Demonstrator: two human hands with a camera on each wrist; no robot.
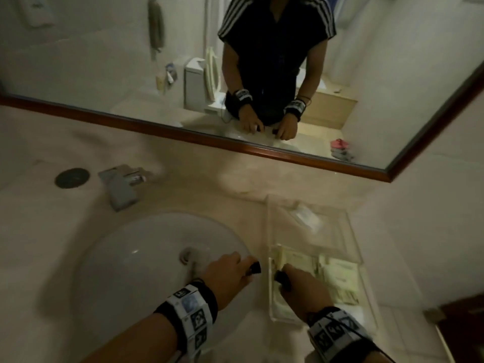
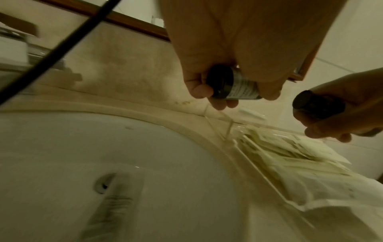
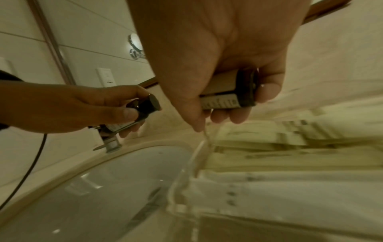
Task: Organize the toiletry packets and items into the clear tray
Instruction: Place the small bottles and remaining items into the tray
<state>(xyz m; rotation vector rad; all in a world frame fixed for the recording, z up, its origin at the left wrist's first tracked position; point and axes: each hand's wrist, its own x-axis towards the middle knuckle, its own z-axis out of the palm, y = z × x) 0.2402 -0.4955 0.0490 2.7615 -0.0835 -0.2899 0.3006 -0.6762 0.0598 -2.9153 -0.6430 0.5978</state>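
Gripping one small dark-capped bottle (image 2: 234, 86), left hand (image 1: 230, 273) hovers over sink (image 1: 125, 260) edge; right hand (image 1: 301, 286) grips another bottle (image 3: 225, 96) above packets (image 1: 337, 273) in clear tray (image 1: 337, 218).

Left hand (image 1: 230, 271): forearm reaching forward from the near edge, a banded strap around the wrist; fingers (image 2: 201, 91) and thumb curled round a small dark-capped bottle (image 2: 234, 86), cap end pointing right.

Right hand (image 1: 301, 286): forearm entering from the near right, wrist strapped likewise; fingers (image 3: 269, 91) wrapped round a second dark-capped bottle (image 3: 230, 96), cap end pointing left, palm facing down.

The hands sit close side by side, not touching.
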